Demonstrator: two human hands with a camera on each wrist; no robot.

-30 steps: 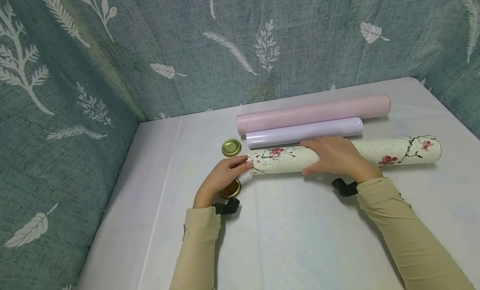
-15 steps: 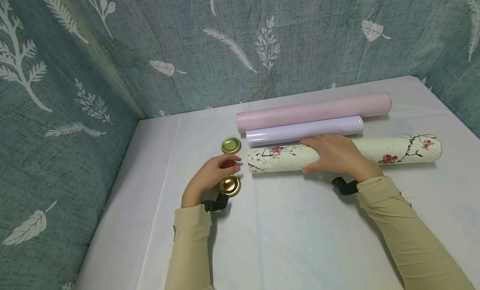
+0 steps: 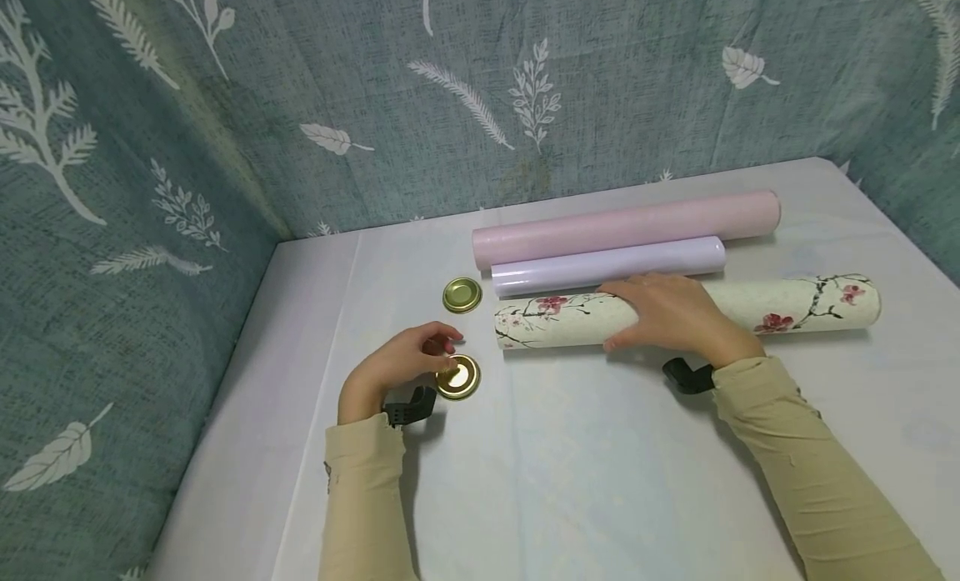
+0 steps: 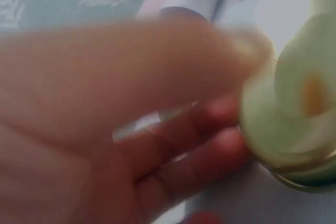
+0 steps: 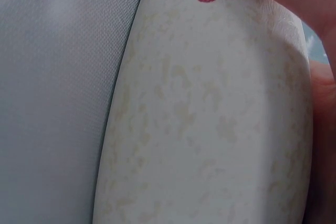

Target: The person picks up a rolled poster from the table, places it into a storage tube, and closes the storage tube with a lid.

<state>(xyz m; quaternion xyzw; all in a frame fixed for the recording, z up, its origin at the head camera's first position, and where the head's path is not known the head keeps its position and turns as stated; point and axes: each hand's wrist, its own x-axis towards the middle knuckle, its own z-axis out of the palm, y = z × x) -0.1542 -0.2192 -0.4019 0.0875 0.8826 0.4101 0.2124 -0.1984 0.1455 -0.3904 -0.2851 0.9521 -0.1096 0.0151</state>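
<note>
A cream wallpaper roll [image 3: 787, 306] with red blossoms and dark branches lies crosswise on the table. My right hand [image 3: 671, 314] holds it near its middle, thumb on the near side and fingers over the far side. In the right wrist view the roll's pale, mottled surface [image 5: 194, 119] fills most of the picture. To the left, my left hand [image 3: 401, 360] hovers at a gold jar lid [image 3: 463, 384], its fingers loosely bent and its thumb over the lid's edge. The left wrist view is blurred; the lid [image 4: 262, 129] appears just beyond the fingertips. Contact cannot be made out.
A second, greenish-gold jar lid [image 3: 462, 295] lies farther back. Behind the floral roll are a shiny pale lilac roll [image 3: 600, 266] and a longer pink roll [image 3: 630, 228]. A leaf-patterned teal cloth [image 3: 450, 147] hangs behind the white-covered table [image 3: 600, 481].
My left hand has let go of the floral roll's left end and moved left and toward me, to the near lid. The right hand keeps its place on the roll.
</note>
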